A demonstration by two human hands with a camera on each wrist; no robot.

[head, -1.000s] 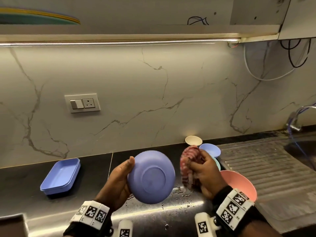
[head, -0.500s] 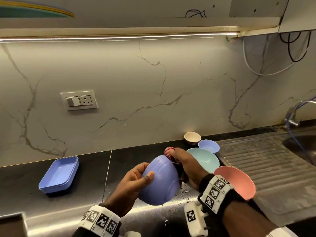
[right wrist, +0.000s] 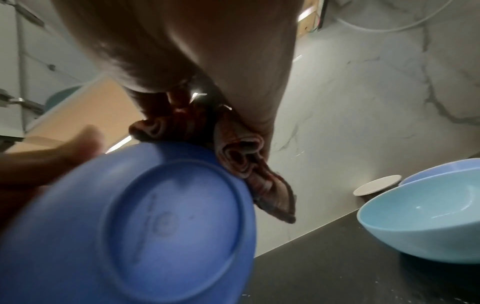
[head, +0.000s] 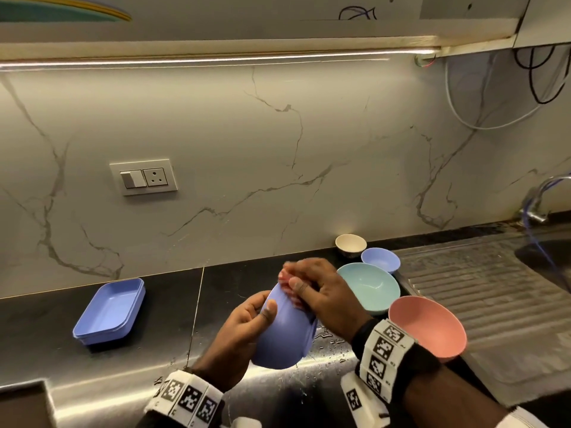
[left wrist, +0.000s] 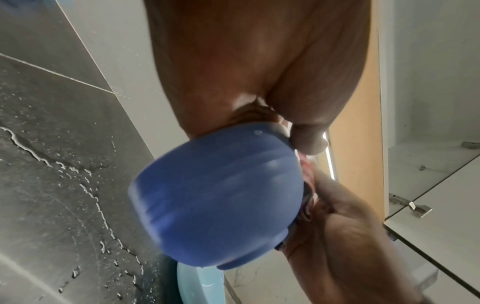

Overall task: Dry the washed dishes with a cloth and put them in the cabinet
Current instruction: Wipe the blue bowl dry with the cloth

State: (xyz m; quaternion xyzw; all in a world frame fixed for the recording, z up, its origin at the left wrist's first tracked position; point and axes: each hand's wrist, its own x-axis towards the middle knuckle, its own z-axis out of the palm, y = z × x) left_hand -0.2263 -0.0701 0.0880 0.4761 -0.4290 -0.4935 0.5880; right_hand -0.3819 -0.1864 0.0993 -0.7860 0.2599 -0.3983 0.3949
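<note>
My left hand point(head: 247, 322) grips a blue bowl point(head: 282, 335) by its rim above the wet counter, the bowl tipped on its side with its base toward me. Its outside fills the left wrist view point(left wrist: 215, 197) and its ringed base shows in the right wrist view point(right wrist: 145, 230). My right hand point(head: 321, 291) holds a bunched red-striped cloth point(head: 289, 287) against the bowl's upper rim; folds of the cloth point(right wrist: 233, 156) hang from the fingers. Most of the cloth is hidden under the hand in the head view.
A teal bowl point(head: 369, 287), a pink bowl point(head: 428, 329), a small blue bowl point(head: 380, 259) and a cream cup point(head: 350, 244) stand beside the steel drainboard point(head: 482, 291). A blue rectangular tray point(head: 111, 310) lies at left. Cabinet shelf point(head: 216, 29) overhead; tap point(head: 543, 196) right.
The left hand has turned the blue bowl from base-facing-me to on its side. The right hand has brought the cloth from beside the bowl onto its upper rim.
</note>
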